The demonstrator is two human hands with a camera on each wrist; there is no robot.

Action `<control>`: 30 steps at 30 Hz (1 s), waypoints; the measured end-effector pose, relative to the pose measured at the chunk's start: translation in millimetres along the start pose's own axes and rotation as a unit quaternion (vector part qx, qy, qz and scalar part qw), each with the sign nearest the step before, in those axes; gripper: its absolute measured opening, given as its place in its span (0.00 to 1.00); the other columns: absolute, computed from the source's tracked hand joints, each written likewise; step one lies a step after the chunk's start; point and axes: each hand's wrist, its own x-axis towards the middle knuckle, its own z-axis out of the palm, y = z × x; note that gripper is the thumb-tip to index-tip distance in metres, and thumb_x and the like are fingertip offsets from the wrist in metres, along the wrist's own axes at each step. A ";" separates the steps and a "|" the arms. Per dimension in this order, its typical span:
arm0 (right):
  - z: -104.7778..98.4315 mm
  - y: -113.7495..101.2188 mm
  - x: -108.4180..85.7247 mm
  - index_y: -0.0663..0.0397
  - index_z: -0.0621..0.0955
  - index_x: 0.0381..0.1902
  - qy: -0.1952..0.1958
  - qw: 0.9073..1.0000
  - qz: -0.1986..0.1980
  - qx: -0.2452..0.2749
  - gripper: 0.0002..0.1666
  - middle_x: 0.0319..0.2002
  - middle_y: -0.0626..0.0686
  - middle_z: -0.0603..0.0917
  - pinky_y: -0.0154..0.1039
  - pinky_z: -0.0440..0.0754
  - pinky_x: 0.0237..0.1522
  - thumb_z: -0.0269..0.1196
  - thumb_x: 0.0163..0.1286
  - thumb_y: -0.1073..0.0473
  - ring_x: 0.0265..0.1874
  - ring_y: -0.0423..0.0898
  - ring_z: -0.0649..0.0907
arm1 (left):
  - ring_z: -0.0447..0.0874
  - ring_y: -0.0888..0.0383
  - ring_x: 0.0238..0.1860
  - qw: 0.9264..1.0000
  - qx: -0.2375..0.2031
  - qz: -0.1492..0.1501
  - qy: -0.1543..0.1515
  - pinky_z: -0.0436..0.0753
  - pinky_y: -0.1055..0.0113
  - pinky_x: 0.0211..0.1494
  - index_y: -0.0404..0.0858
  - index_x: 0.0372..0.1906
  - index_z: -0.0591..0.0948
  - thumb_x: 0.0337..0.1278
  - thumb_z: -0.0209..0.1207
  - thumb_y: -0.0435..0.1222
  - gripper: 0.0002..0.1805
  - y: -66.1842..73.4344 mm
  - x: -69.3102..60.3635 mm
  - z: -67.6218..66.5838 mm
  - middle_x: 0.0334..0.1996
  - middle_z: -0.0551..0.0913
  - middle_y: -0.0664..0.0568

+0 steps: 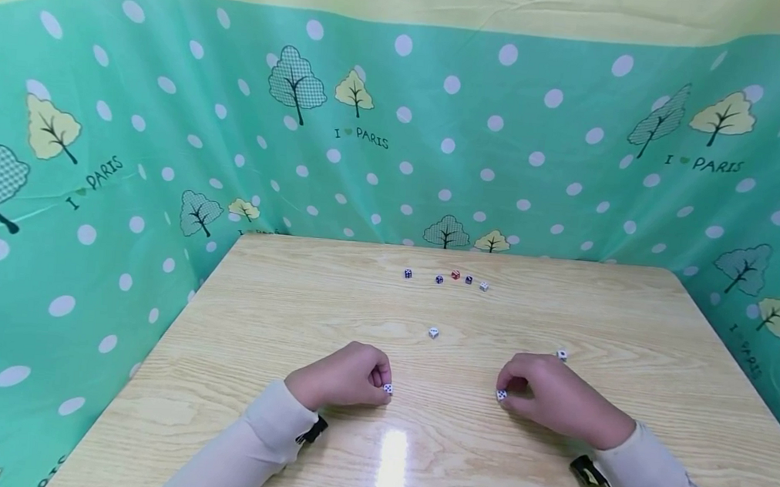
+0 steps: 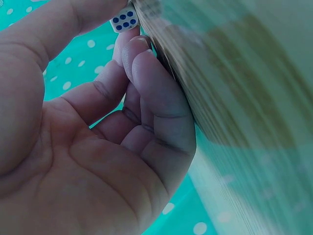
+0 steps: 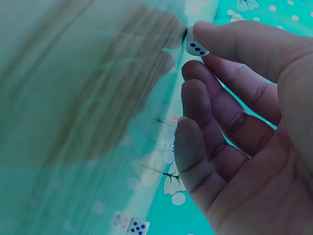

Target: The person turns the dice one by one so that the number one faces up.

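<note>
Between thumb and forefinger, my left hand (image 1: 345, 376) pinches a white die (image 1: 387, 389) low at the table. Six blue pips show on that die (image 2: 124, 20) in the left wrist view, and the other left fingers are curled in. To the right, my right hand (image 1: 553, 395) pinches another white die (image 1: 501, 395). The right wrist view shows this die (image 3: 196, 43) under the thumb, its far side covered. Just beyond the right knuckles lies a loose white die (image 1: 562, 354). One more white die (image 1: 433, 332) sits farther out, between the two hands.
Toward the back of the wooden table (image 1: 275, 287) stands a loose row: a blue die (image 1: 408, 274), two more dark blue dice, a red die (image 1: 455, 275) and a white die (image 1: 484, 286). A green dotted curtain (image 1: 369, 164) hangs around the table.
</note>
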 end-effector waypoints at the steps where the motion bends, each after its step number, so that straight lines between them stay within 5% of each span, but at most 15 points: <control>1: -0.1 0.6 0.1 0.35 0.85 0.34 0.000 1.000 -0.001 0.001 0.11 0.33 0.33 0.83 0.35 0.84 0.40 0.75 0.63 0.60 0.35 0.32 0.80 | 0.76 0.65 0.29 1.000 0.000 -0.001 0.000 0.79 0.71 0.36 0.45 0.29 0.81 0.55 0.72 0.35 0.09 0.0 0.0 0.1 0.27 0.81 0.59; 19: -1.5 -1.3 -1.5 0.36 0.85 0.37 -0.006 1.000 0.010 -0.027 0.12 0.34 0.34 0.82 0.33 0.81 0.38 0.76 0.60 0.59 0.34 0.34 0.80 | 0.76 0.65 0.30 1.000 0.003 -0.006 0.000 0.79 0.70 0.37 0.46 0.30 0.82 0.55 0.73 0.36 0.09 -1.1 1.2 1.5 0.27 0.81 0.59; 30: 1.4 -6.7 -1.5 0.39 0.86 0.36 0.009 0.999 -0.016 -0.050 0.10 0.34 0.34 0.82 0.31 0.83 0.38 0.76 0.61 0.59 0.34 0.31 0.79 | 0.77 0.64 0.30 1.000 0.000 -0.002 0.002 0.79 0.70 0.37 0.45 0.29 0.82 0.55 0.73 0.35 0.09 -1.3 1.6 0.8 0.27 0.81 0.59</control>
